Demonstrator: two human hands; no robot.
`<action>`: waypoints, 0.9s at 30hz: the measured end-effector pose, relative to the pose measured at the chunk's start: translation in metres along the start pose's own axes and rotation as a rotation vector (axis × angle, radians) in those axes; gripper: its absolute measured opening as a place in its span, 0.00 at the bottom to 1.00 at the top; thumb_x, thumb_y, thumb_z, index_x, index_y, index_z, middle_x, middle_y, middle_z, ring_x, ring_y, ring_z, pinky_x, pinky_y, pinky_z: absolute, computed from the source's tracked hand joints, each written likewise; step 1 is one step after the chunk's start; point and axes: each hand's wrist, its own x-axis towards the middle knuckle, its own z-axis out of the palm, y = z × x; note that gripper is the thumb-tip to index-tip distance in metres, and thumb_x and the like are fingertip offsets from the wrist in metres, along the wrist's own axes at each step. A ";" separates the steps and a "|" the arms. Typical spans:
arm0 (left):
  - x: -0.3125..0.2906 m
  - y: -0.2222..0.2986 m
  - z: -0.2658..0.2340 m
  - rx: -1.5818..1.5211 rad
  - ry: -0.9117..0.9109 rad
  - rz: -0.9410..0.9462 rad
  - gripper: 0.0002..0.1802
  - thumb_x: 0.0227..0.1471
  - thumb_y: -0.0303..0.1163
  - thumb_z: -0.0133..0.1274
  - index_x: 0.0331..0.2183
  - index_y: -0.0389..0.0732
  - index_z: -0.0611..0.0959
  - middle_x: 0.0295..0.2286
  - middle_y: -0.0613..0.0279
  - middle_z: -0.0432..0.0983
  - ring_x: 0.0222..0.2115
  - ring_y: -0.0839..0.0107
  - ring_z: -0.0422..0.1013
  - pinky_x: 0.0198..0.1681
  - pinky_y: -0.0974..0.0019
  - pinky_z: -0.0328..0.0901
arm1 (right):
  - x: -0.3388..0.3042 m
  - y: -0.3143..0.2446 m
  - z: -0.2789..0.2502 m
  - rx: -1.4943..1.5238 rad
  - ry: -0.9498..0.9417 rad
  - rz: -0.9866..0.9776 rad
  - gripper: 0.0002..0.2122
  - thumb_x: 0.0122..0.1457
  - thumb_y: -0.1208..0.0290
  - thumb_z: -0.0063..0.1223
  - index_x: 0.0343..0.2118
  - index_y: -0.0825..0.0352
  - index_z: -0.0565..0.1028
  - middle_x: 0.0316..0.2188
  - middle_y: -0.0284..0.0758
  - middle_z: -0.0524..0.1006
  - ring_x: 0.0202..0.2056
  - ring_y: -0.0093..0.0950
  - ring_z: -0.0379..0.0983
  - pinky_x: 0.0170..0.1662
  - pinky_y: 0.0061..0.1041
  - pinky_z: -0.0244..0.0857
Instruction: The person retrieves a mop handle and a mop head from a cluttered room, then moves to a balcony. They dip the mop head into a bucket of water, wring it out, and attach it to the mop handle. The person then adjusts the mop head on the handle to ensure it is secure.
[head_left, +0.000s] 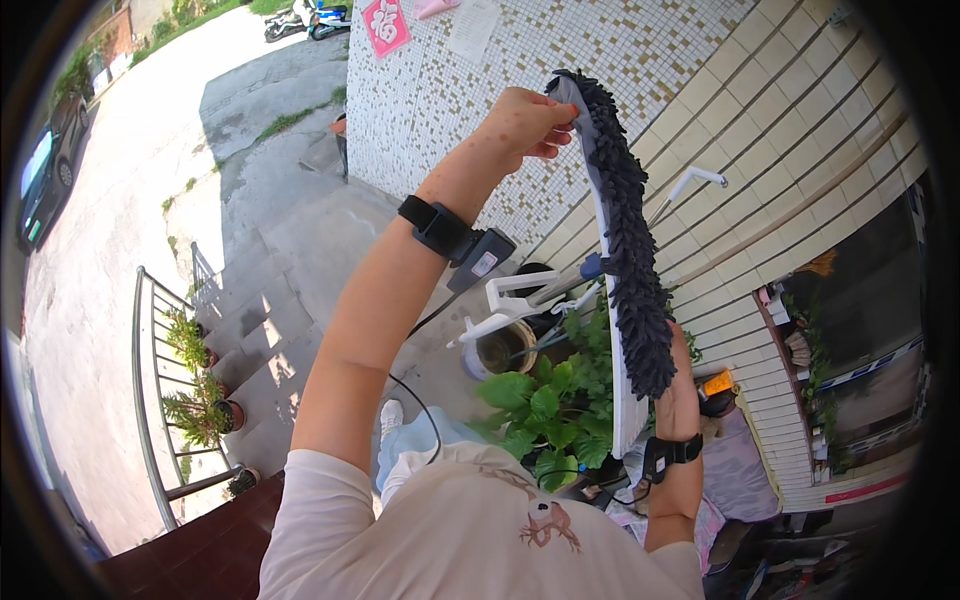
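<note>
A flat mop stands on edge before me, its white board (628,425) running along the left side of a dark grey shaggy mop pad (632,215). My left hand (530,122) pinches the pad's grey cloth backing at the top end between thumb and fingers. Behind the lower end of the pad, my right hand (680,365) shows only in part; its fingers are hidden, so I cannot tell whether they grip. From a blue joint (593,265) at the middle of the board, a grey pole (552,290) slants down to the left.
Below the mop are a leafy green plant (545,400) and a bucket (500,348). A metal railing (150,400) borders steps (240,350) with potted plants at left. A tiled wall (780,130) rises at right, with a white pipe (695,178) near the mop.
</note>
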 end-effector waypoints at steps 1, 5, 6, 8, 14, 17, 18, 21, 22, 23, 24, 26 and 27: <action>-0.001 0.002 0.001 0.008 -0.007 0.000 0.15 0.50 0.34 0.56 0.33 0.30 0.78 0.27 0.59 0.75 0.25 0.74 0.73 0.25 0.72 0.67 | 0.000 -0.002 0.004 0.010 0.003 -0.004 0.12 0.61 0.73 0.40 0.37 0.77 0.73 0.32 0.39 0.77 0.30 0.25 0.75 0.33 0.22 0.71; -0.009 0.011 0.001 0.097 0.074 0.039 0.13 0.52 0.33 0.51 0.34 0.30 0.78 0.29 0.58 0.77 0.31 0.71 0.75 0.31 0.70 0.68 | 0.004 -0.003 0.010 0.117 -0.013 -0.065 0.09 0.57 0.78 0.46 0.35 0.78 0.74 0.31 0.39 0.78 0.28 0.24 0.75 0.33 0.21 0.71; -0.013 0.012 -0.001 0.115 0.091 0.085 0.13 0.53 0.33 0.50 0.34 0.30 0.77 0.31 0.57 0.77 0.32 0.71 0.75 0.31 0.70 0.68 | 0.005 -0.002 0.010 0.131 -0.016 -0.058 0.08 0.55 0.79 0.48 0.34 0.78 0.75 0.30 0.38 0.78 0.27 0.23 0.75 0.32 0.21 0.71; -0.025 0.016 -0.004 0.114 0.106 0.167 0.13 0.55 0.32 0.48 0.34 0.30 0.77 0.32 0.57 0.76 0.32 0.70 0.75 0.33 0.70 0.69 | 0.007 -0.001 0.010 0.116 -0.018 -0.078 0.07 0.55 0.79 0.49 0.34 0.78 0.75 0.29 0.38 0.78 0.26 0.23 0.75 0.32 0.20 0.71; -0.050 0.021 0.000 -0.143 0.111 0.227 0.11 0.57 0.32 0.45 0.34 0.33 0.74 0.29 0.59 0.76 0.27 0.71 0.74 0.30 0.70 0.70 | 0.005 0.003 0.022 0.099 -0.033 -0.089 0.06 0.55 0.79 0.50 0.33 0.75 0.76 0.28 0.36 0.78 0.26 0.21 0.75 0.31 0.19 0.71; -0.061 0.018 0.005 -0.235 0.044 0.174 0.13 0.58 0.35 0.44 0.37 0.33 0.72 0.28 0.57 0.76 0.26 0.71 0.73 0.26 0.70 0.70 | 0.005 0.005 0.026 0.114 -0.032 -0.089 0.07 0.56 0.78 0.49 0.33 0.75 0.76 0.28 0.36 0.78 0.26 0.21 0.75 0.30 0.19 0.71; -0.069 0.015 0.009 -0.256 -0.003 0.100 0.14 0.58 0.36 0.45 0.37 0.33 0.72 0.29 0.57 0.76 0.26 0.72 0.73 0.25 0.70 0.70 | 0.004 0.005 0.028 0.124 -0.021 -0.083 0.07 0.57 0.78 0.48 0.33 0.75 0.76 0.28 0.36 0.78 0.26 0.21 0.76 0.30 0.19 0.71; -0.105 -0.005 0.036 -0.287 -0.075 -0.083 0.16 0.59 0.37 0.44 0.43 0.36 0.72 0.35 0.60 0.77 0.33 0.73 0.75 0.24 0.72 0.68 | 0.009 0.004 0.031 0.167 -0.001 -0.081 0.08 0.57 0.77 0.47 0.34 0.75 0.76 0.28 0.36 0.78 0.26 0.22 0.76 0.30 0.19 0.71; -0.117 -0.014 0.041 -0.313 -0.150 -0.062 0.16 0.59 0.35 0.44 0.45 0.36 0.71 0.37 0.59 0.76 0.36 0.73 0.74 0.26 0.72 0.68 | 0.016 0.007 0.027 0.213 -0.007 -0.070 0.08 0.58 0.77 0.47 0.34 0.75 0.76 0.28 0.36 0.78 0.26 0.22 0.76 0.30 0.19 0.71; -0.126 -0.022 0.042 -0.339 -0.216 -0.039 0.17 0.58 0.33 0.44 0.47 0.35 0.71 0.40 0.59 0.75 0.39 0.73 0.73 0.27 0.72 0.69 | 0.019 0.006 0.028 0.221 -0.004 -0.063 0.08 0.58 0.77 0.47 0.34 0.75 0.76 0.28 0.36 0.78 0.26 0.22 0.76 0.30 0.19 0.71; -0.132 -0.028 0.041 -0.335 -0.217 -0.051 0.17 0.58 0.33 0.44 0.47 0.35 0.71 0.40 0.59 0.75 0.39 0.73 0.73 0.27 0.72 0.69 | 0.022 0.005 0.029 0.208 -0.011 -0.058 0.08 0.58 0.77 0.47 0.34 0.75 0.76 0.28 0.35 0.78 0.26 0.21 0.76 0.30 0.19 0.71; -0.141 -0.037 0.040 -0.365 -0.255 0.003 0.22 0.57 0.27 0.42 0.53 0.38 0.65 0.45 0.56 0.72 0.46 0.70 0.69 0.33 0.67 0.69 | 0.024 0.004 0.029 0.202 -0.001 -0.046 0.08 0.58 0.77 0.47 0.34 0.75 0.76 0.28 0.35 0.78 0.26 0.21 0.76 0.30 0.19 0.71; -0.144 -0.038 0.044 -0.364 -0.263 -0.012 0.22 0.57 0.27 0.42 0.53 0.38 0.65 0.45 0.56 0.72 0.46 0.70 0.69 0.33 0.67 0.69 | 0.025 0.004 0.029 0.173 -0.015 -0.074 0.08 0.58 0.76 0.47 0.34 0.75 0.76 0.27 0.35 0.78 0.26 0.20 0.75 0.30 0.18 0.70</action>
